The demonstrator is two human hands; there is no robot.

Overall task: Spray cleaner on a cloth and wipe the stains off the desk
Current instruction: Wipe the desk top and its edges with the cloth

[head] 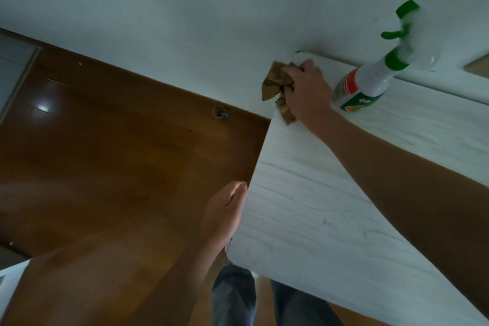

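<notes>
Legs [232, 296] in jeans at the bottom, just under the desk's near-left corner. Desk [304, 206]: white wood-grain top with a few faint dark specks near that corner.

Cloth [275, 82]: brown, crumpled, sitting on the far-left corner, and part of it hangs past the left edge. Spray bottle [370, 79]: white with a green trigger head and an orange/green label. It's upright at the far edge, just beside the cloth hand; the head is blurred.

Brown wood floor [105, 153] left of the desk, with a small ring-shaped object [219, 112] by the white wall [185, 21]. Nothing blocks the view of the cloth except the fingers over it.

Left hand [225, 212]: fingers straight, resting flat against the left edge, holding nothing. Right hand [307, 90]: arm stretched diagonally across the top, fingers curled and gripping the cloth, pressing it on the corner.
</notes>
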